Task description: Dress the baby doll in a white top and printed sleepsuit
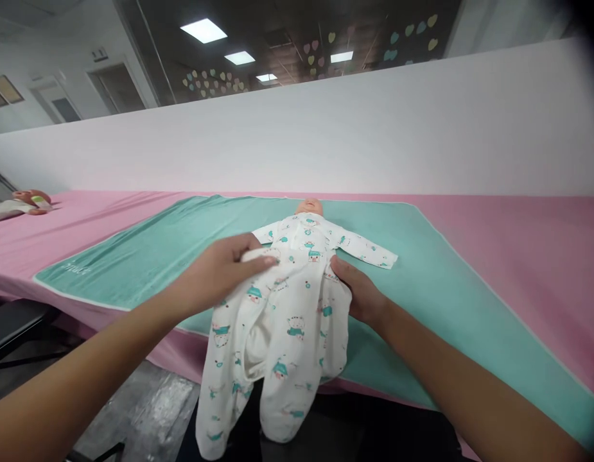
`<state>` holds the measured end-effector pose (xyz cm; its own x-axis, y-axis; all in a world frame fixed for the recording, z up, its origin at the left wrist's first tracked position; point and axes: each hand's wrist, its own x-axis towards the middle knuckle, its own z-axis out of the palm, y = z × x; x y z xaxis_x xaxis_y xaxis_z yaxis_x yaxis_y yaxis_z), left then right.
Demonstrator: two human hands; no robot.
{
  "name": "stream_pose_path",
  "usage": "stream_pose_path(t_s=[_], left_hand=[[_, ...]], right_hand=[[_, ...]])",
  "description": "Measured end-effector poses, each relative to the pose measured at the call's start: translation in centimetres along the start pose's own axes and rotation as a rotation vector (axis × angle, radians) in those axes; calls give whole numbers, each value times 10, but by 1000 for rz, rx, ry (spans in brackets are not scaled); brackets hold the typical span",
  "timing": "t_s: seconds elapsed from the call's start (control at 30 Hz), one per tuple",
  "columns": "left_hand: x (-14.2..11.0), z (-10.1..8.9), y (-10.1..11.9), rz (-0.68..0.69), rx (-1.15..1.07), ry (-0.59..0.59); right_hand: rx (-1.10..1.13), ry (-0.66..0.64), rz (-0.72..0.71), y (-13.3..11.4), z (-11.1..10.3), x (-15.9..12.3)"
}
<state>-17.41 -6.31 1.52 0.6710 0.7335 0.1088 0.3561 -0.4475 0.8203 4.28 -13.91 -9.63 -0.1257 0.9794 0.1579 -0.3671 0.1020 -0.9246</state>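
Observation:
A baby doll point(309, 206) lies on its back on a teal mat point(171, 244), dressed in a white romper point(287, 308) printed with teal animals. The romper's legs hang over the table's front edge. My left hand point(219, 269) grips the romper's left side near the waist, fingers curled into the cloth. Gripping the cloth's right edge at the hip is my right hand point(359, 292), thumb on top.
The teal mat lies on a pink-covered table point(518, 244) that runs along a white partition point(374, 128). A second doll point(29, 200) lies at the far left of the table. Dark floor and a black chair point(12, 327) sit below left.

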Motion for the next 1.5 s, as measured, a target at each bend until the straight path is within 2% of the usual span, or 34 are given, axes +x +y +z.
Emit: stream_pose_path(t_s=[0.1,0.17,0.23,0.27,0.33,0.43,0.5,0.53,0.57,0.6,0.7,0.73,0.8,0.9,0.97,1.07,1.1,1.13,1.17,1.27,1.33,1.4,1.5], left_hand=[[2,7,-5,38,229,-202],[-2,13,-10,16,222,-371],[-10,19,-13,-6,120,-429],[-14,22,-14,-14,47,-400],[-20,29,-13,-47,-122,-267],[-23,35,-11,-145,-353,-91],[-20,36,-10,-199,-441,-62],[-19,35,-10,-218,-462,-84],[-18,34,-10,-230,-465,-133],[-17,33,-11,-236,-452,-205],[-19,32,-14,-200,-301,-493],[-20,33,-15,-180,-246,-565],[-23,37,-18,-151,-244,-589],[-23,46,-21,-172,-528,-388],[-21,50,-21,-204,-692,-259],[-17,53,-19,-254,-725,-222],[-16,54,-18,-267,-711,-250],[-16,53,-18,-274,-697,-294],[-16,53,-18,-272,-689,-350],[-19,52,-21,-232,-636,-571],[-21,52,-25,-227,-574,-667],[-23,53,-29,-245,-567,-621],[-23,56,-33,-246,-702,-361]], right_hand=[[47,113,14,4,0,2],[41,72,56,8,0,3],[57,-17,84,11,0,2],[65,-67,96,12,1,1],[42,-181,138,12,5,-1],[-82,-469,296,10,13,-5],[-155,-666,398,10,17,-7],[-175,-700,407,11,18,-7],[-180,-665,378,11,18,-7],[-170,-568,318,12,17,-7],[-69,-145,106,13,8,-5],[-31,-47,65,14,5,-4],[27,32,31,16,2,-3],[54,-60,55,18,4,-2],[25,-239,141,19,9,-3],[-39,-573,276,15,18,-6],[-61,-614,272,14,20,-6],[-74,-587,239,12,21,-7],[-68,-502,185,10,21,-7],[53,-155,41,8,15,-6],[116,-71,29,8,10,-6],[129,-88,48,8,9,-6],[90,-271,115,8,15,-7]])
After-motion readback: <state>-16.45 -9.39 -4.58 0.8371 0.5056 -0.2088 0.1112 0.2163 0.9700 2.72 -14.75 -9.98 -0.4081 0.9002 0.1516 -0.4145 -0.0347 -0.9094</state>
